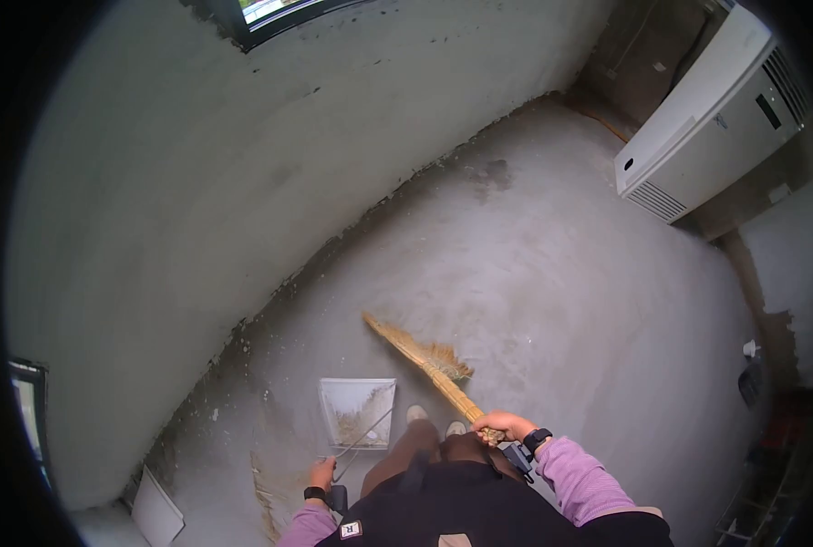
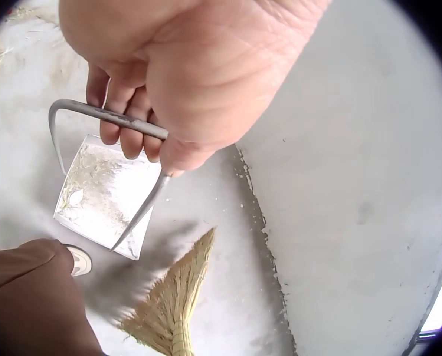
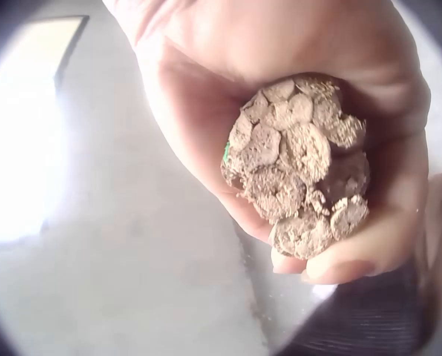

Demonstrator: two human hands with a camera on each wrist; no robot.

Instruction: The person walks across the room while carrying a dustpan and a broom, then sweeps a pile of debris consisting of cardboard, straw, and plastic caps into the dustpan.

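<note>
A straw broom [image 1: 422, 357] slants across the grey concrete floor, its bristle tip pointing up-left. My right hand [image 1: 502, 426] grips the butt of the broom handle [image 3: 299, 167], whose bundled stalk ends fill the right wrist view. A metal dustpan [image 1: 358, 410] holding dust and straw bits lies on the floor just left of the broom. My left hand [image 1: 321, 474] curls round the dustpan's wire handle [image 2: 106, 117], with the pan [image 2: 102, 194] hanging below it. The broom head [image 2: 169, 300] shows beside the pan.
A rough plastered wall [image 1: 196, 182] runs along the left, meeting the floor in a ragged seam. A white air-conditioner unit [image 1: 712, 118] stands at the far right. A flat white panel [image 1: 155, 510] leans by the wall at lower left. My shoes [image 1: 434, 419] stand beside the pan.
</note>
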